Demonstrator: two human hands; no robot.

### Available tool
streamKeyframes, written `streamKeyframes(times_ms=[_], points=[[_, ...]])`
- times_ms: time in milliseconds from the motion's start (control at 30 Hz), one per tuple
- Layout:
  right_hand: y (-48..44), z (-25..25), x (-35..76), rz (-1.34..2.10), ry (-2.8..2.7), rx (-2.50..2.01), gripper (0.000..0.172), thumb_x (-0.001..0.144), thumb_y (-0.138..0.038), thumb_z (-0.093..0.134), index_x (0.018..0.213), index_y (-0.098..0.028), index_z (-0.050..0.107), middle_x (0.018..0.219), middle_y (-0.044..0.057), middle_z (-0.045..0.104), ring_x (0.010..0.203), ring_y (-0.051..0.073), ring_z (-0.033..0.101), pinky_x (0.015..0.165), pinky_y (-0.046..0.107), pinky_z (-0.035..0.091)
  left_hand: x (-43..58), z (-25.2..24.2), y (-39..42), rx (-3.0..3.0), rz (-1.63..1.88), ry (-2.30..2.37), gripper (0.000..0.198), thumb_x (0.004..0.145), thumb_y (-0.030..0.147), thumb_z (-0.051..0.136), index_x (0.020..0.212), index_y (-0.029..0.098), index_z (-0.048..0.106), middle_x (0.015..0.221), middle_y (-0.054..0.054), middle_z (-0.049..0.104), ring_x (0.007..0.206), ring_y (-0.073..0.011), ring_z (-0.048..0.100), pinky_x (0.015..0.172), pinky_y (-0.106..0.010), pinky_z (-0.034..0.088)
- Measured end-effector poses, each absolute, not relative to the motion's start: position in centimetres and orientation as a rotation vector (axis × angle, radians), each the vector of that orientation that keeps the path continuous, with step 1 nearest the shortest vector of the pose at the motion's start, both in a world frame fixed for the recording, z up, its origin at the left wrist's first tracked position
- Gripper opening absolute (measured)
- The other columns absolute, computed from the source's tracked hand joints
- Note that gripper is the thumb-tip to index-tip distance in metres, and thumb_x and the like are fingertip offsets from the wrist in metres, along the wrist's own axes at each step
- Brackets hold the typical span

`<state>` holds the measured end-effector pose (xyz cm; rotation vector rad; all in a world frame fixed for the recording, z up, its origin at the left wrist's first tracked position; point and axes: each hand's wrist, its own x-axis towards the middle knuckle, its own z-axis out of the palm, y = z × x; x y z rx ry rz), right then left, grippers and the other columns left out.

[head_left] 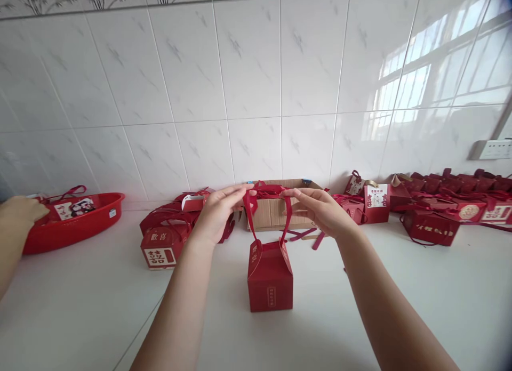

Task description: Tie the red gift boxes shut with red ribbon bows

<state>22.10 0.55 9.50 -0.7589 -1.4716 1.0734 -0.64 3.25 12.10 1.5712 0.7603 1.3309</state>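
Note:
A small red gift box (270,280) with gold lettering stands upright on the white tabletop in front of me. From its top rises a red ribbon (248,216), one length on each side. My left hand (224,208) pinches the left length between thumb and fingers, above the box. The right length is pinched by my right hand (316,208) at about the same height. Both ribbon lengths look taut, and a gap separates the two hands. Behind them, partly hidden, sits an open cardboard box (270,214) with red ribbon in it.
At the left, another person's hand (30,211) reaches over a red plastic basin (76,227). Red gift boxes (160,248) stand left of centre. More finished-looking boxes (430,227) line the right side. Ribbon scraps (318,240) lie near the cardboard box; a tiled wall (256,152) rises behind.

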Motion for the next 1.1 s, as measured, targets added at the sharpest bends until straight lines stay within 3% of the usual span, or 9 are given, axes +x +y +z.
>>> streamKeyframes(times_ms=[100,267,533,733,833,933,1100], points=[[0.6,9.4,21.6,0.75,-1.467,-0.806,0.032,0.077,-0.04,0.069,0.103,-0.02,0.07,0.099,0.007,0.07,0.088,0.019,0.064,0.083,0.035,0.051,-0.6,12.2,2.6,1.718,1.454,0.772,0.024,0.071,0.028,0.073,0.093,0.018,0.073,0.097,-0.007,0.073,0.094,-0.0198,0.064,0.084,-0.03,0.049],[0.5,9.3,21.0,0.551,-1.452,-0.719,0.018,0.077,-0.028,0.069,0.094,-0.022,0.071,0.084,0.003,0.072,0.081,0.018,0.065,0.077,0.036,0.053,-1.1,12.7,1.3,1.906,1.478,0.86,0.031,0.074,0.026,0.071,0.105,0.022,0.069,0.096,-0.005,0.073,0.076,-0.0158,0.066,0.071,-0.027,0.052],[-0.3,9.7,20.6,0.374,-1.509,-0.589,0.019,0.079,-0.017,0.065,0.093,-0.027,0.073,0.096,0.001,0.069,0.094,0.019,0.063,0.085,0.038,0.053,-0.8,13.1,0.3,1.98,1.626,0.739,0.021,0.078,0.024,0.067,0.097,0.019,0.073,0.099,-0.006,0.073,0.089,-0.0167,0.066,0.083,-0.026,0.051],[-0.7,9.7,20.4,0.291,-1.491,-0.56,0.027,0.078,-0.014,0.062,0.096,-0.031,0.073,0.105,-0.001,0.068,0.099,0.02,0.062,0.083,0.039,0.055,-0.5,13.0,0.1,2.072,1.544,0.736,0.042,0.078,0.016,0.064,0.119,0.024,0.064,0.068,0.001,0.07,0.055,-0.0093,0.056,0.06,-0.024,0.047],[-0.9,9.8,20.4,0.302,-1.478,-0.55,0.029,0.078,-0.013,0.063,0.097,-0.033,0.072,0.107,-0.002,0.067,0.1,0.02,0.062,0.084,0.04,0.055,-0.4,13.0,-0.2,2.079,1.504,0.673,0.052,0.076,0.014,0.065,0.126,0.027,0.058,0.077,0.0,0.071,0.051,-0.0084,0.053,0.055,-0.024,0.044],[-1.1,9.9,20.3,0.33,-1.481,-0.509,0.029,0.078,-0.014,0.064,0.097,-0.034,0.073,0.107,-0.002,0.067,0.102,0.02,0.061,0.082,0.038,0.056,-0.3,13.1,-0.3,2.052,1.499,0.639,0.05,0.077,0.018,0.066,0.126,0.025,0.058,0.086,-0.004,0.072,0.064,-0.0121,0.06,0.062,-0.026,0.047],[-1.4,10.1,20.1,0.316,-1.438,-0.479,0.025,0.079,-0.016,0.066,0.093,-0.035,0.073,0.103,-0.003,0.067,0.101,0.02,0.062,0.083,0.037,0.056,-0.2,13.1,-0.5,2.015,1.521,0.612,0.051,0.079,0.023,0.065,0.129,0.024,0.055,0.077,-0.003,0.071,0.078,-0.0173,0.064,0.078,-0.032,0.049]])
